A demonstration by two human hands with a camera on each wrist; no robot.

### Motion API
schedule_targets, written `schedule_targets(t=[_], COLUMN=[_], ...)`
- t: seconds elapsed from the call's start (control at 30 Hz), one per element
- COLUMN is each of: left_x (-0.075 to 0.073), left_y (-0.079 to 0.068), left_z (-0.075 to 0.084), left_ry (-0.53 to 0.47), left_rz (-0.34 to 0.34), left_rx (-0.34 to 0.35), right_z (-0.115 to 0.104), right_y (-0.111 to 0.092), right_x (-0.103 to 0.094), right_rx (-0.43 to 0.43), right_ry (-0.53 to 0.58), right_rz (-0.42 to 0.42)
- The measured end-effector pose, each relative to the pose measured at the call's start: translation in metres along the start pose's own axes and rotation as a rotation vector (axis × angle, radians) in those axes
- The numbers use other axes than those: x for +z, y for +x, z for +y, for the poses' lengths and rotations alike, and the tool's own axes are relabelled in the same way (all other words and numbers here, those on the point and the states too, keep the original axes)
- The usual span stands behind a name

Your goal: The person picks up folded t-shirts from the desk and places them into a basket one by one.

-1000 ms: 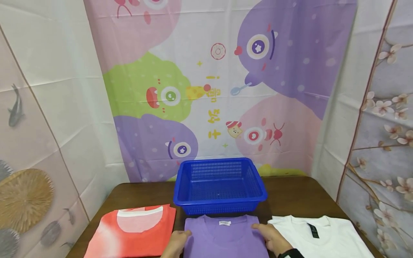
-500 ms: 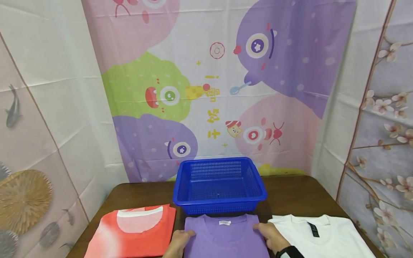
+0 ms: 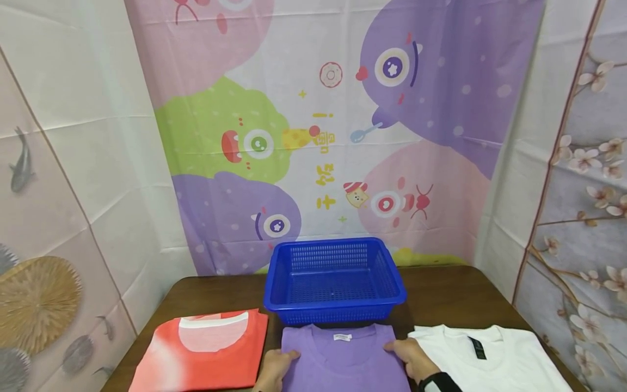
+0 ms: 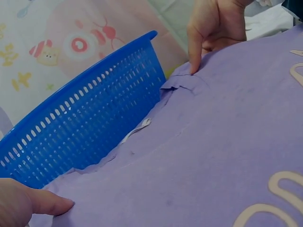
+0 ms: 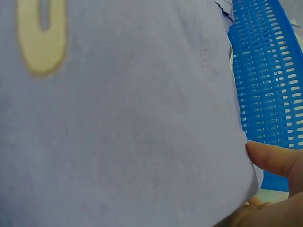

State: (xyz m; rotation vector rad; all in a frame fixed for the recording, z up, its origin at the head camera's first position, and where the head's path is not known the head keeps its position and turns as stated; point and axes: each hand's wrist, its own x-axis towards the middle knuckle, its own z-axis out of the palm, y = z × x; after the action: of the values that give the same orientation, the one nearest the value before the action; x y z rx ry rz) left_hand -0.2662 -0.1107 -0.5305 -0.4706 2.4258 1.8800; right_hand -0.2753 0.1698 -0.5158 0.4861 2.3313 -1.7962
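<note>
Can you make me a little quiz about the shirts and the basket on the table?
1. True or false: the blue basket has a shirt inside it.
2. Which folded shirt do the left hand and the right hand touch? A: the orange shirt. B: the purple shirt. C: the white shirt.
3. Fill in: the purple shirt lies just in front of the blue ____.

Key: 1 false, its mesh floor is bare. 2 B, one hand at each side edge. 3 basket.
</note>
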Motion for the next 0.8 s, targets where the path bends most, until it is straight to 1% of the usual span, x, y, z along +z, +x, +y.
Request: schedule_targets(t=[0.1, 0.13, 0.17, 0.27, 0.37, 0.4, 0.57, 0.8], left_x=[0.002, 0.002, 0.002, 0.003, 0.003, 0.003, 0.001, -0.003], left_y=[0.004, 0.005, 0.009, 0.011, 0.008, 0.003, -0.007, -0.016], left_z=[-0.005, -0.006, -0.010, -0.013, -0.007, -0.002, 0.011, 0.018], left_ry=[-0.021, -0.031, -0.034, -0.050, -0.035, -0.030, 0.002, 0.002], left_rz=[-0.003, -0.004, -0.012, -0.007, -0.002, 0.012, 0.011, -0.011], left_rx=[0.018, 0.028, 0.046, 0.078, 0.073, 0.060, 0.046, 0.092], right_z=[0.000, 0.000, 0.000, -0.001, -0.002, -0.002, -0.005, -0.010], right_y=[0.000, 0.000, 0.000, 0.000, -0.001, -0.001, -0.003, -0.009], right_x=[0.000, 0.000, 0.000, 0.000, 0.001, 0.001, 0.001, 0.000], right_rx=[-0.007, -0.008, -0.010, -0.017, -0.024, -0.027, -0.031, -0.050], right_ry=[-0.020, -0.022, -0.022, -0.009, 0.004, 0.007, -0.001, 0.000], right_rz=[0.003, 0.002, 0.002, -0.001, -0.005, -0.005, -0.009, -0.019])
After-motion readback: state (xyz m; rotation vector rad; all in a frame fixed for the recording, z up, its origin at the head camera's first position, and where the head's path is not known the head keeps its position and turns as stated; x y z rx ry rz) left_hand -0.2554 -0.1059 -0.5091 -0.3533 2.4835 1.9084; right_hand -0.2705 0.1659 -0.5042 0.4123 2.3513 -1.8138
